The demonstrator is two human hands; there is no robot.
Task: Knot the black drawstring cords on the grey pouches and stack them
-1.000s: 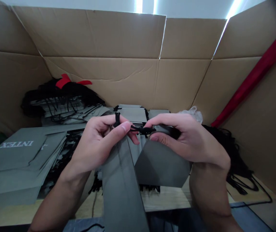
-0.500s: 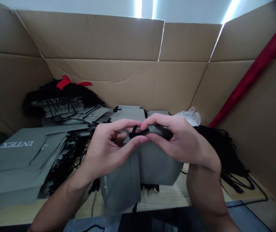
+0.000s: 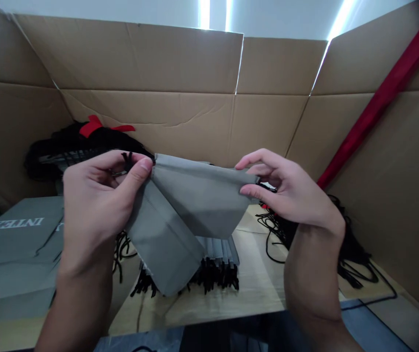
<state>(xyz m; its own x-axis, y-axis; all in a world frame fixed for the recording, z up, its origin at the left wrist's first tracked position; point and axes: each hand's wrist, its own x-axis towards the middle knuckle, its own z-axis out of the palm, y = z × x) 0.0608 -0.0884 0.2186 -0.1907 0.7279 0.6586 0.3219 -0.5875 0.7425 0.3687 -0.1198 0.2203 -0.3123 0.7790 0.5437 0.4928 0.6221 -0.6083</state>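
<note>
A grey fabric drawstring pouch (image 3: 202, 195) is stretched between my two hands above the table, with a grey flap hanging down at its left. My left hand (image 3: 95, 200) pinches its left corner, where a knotted black cord (image 3: 126, 159) pokes out over the fingers. At the opposite end, my right hand (image 3: 286, 195) grips the pouch's edge between thumb and fingers. Below the held pouch lies a stack of similar grey pouches (image 3: 216, 249), partly covered, whose black cord ends (image 3: 218, 278) point toward me.
To the left lie larger grey pouches (image 3: 14, 244) printed INTEX in mirrored lettering. Behind them is a black cord heap with a red strip (image 3: 92, 127). More black cords (image 3: 356, 249) lie at right, near a dark red band (image 3: 381, 102). Cardboard walls (image 3: 180, 110) enclose the table.
My hands were close together at the pouch's cord end. They have moved apart, left hand leftward and right hand slightly up, and the pouch is now spread between them.
</note>
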